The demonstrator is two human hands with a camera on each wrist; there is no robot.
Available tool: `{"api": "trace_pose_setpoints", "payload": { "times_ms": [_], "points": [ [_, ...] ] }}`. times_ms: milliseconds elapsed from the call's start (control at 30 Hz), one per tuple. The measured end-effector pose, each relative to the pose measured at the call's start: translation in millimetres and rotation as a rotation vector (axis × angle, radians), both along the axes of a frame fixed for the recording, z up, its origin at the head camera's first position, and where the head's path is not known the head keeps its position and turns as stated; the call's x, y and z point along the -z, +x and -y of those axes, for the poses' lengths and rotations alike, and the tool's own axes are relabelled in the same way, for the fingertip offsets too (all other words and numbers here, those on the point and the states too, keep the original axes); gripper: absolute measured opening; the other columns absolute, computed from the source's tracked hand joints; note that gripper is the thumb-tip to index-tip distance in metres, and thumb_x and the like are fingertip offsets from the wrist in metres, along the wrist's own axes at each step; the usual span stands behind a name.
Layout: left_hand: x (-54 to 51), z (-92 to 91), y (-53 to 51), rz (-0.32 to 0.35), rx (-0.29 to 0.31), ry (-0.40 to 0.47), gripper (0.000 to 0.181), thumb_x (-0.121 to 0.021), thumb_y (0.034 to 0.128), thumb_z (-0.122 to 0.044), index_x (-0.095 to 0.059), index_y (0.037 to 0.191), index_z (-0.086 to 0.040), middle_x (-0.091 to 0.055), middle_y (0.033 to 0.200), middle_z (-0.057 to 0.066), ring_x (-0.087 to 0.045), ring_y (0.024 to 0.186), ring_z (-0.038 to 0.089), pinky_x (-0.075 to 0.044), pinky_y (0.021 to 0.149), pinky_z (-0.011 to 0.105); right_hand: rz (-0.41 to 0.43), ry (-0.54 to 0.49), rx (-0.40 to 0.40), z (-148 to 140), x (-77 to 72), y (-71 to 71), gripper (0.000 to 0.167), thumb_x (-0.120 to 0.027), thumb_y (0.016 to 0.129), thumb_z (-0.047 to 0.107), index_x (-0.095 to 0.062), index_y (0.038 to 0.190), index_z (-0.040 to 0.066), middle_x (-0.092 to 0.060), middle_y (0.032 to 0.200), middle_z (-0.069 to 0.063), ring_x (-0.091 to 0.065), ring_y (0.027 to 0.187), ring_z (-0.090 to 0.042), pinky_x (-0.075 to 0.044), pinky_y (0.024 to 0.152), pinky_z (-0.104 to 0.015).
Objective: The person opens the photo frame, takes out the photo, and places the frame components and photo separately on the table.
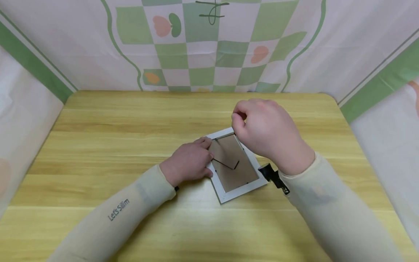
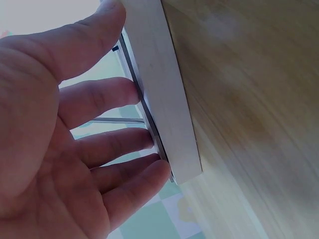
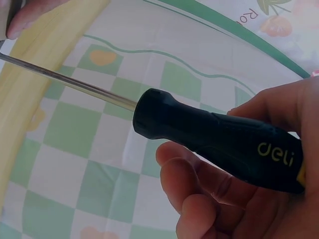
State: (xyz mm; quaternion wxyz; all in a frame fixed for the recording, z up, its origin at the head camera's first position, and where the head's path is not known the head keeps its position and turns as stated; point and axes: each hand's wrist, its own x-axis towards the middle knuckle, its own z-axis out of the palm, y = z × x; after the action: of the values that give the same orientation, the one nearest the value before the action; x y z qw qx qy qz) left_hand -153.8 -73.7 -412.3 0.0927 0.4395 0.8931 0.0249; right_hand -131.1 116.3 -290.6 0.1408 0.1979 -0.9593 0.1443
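Observation:
A white picture frame (image 1: pixel 245 189) lies back side up on the table, slightly turned. Its brown backing board (image 1: pixel 240 180) shows small dark tabs along the edges, and a thin bent dark rod (image 1: pixel 224 164) stands on it. My left hand (image 1: pixel 188 160) rests on the frame's left side, fingertips pressing along the rim in the left wrist view. Over the frame's far right corner, my right hand (image 1: pixel 266 125) grips a screwdriver (image 3: pixel 214 134) by its dark "deli" handle. Its metal shaft points toward the frame; the tip is out of view in the right wrist view.
The wooden table (image 1: pixel 114 120) extends around the frame. A checked green and white curtain (image 1: pixel 203 54) hangs behind the table's far edge, with plain cloth at both sides. A small black camera (image 1: pixel 270 174) is strapped to my right wrist.

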Motion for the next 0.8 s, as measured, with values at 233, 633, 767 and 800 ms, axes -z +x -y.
{"api": "trace_pose_setpoints", "payload": {
  "times_ms": [233,633,767,800],
  "points": [
    [-0.6,-0.6,0.1,0.005,0.004,0.002,0.030,-0.077,0.0851,-0.044,-0.070,0.090,-0.015,-0.052,0.108,0.008,-0.046,0.122,0.025,-0.051,0.084,0.031,0.044,-0.003,0.012,4.4,-4.1,-5.5,0.028,-0.043,0.089,0.009,-0.063,0.070,0.012,-0.055,0.063,0.002,-0.049,0.056,-0.019,-0.041,0.053,-0.035],
    [-1.1,-0.8,2.6,0.008,0.002,-0.007,0.032,-0.076,0.0855,-0.044,-0.071,0.094,-0.014,-0.054,0.117,0.011,-0.045,0.127,0.026,-0.051,0.089,0.033,0.016,-0.011,0.012,5.5,-6.1,-11.1,0.027,-0.041,0.087,0.007,-0.060,0.068,0.012,-0.052,0.060,0.001,-0.049,0.055,-0.019,-0.040,0.054,-0.035],
    [-0.9,-0.1,3.3,0.005,0.002,-0.009,0.032,-0.076,0.0856,-0.044,-0.072,0.095,-0.014,-0.054,0.117,0.011,-0.045,0.128,0.027,-0.050,0.091,0.033,0.035,-0.005,0.021,6.3,-7.8,-14.0,0.028,-0.040,0.088,0.008,-0.061,0.070,0.012,-0.053,0.060,0.001,-0.048,0.053,-0.020,-0.040,0.053,-0.035],
    [-0.9,0.0,3.5,0.003,0.003,-0.009,0.032,-0.076,0.0855,-0.044,-0.072,0.095,-0.014,-0.055,0.117,0.011,-0.045,0.128,0.027,-0.050,0.092,0.033,0.037,-0.004,0.023,6.5,-8.1,-14.6,0.029,-0.040,0.088,0.008,-0.061,0.070,0.012,-0.053,0.060,0.001,-0.048,0.053,-0.021,-0.040,0.053,-0.036]
  ]
}}
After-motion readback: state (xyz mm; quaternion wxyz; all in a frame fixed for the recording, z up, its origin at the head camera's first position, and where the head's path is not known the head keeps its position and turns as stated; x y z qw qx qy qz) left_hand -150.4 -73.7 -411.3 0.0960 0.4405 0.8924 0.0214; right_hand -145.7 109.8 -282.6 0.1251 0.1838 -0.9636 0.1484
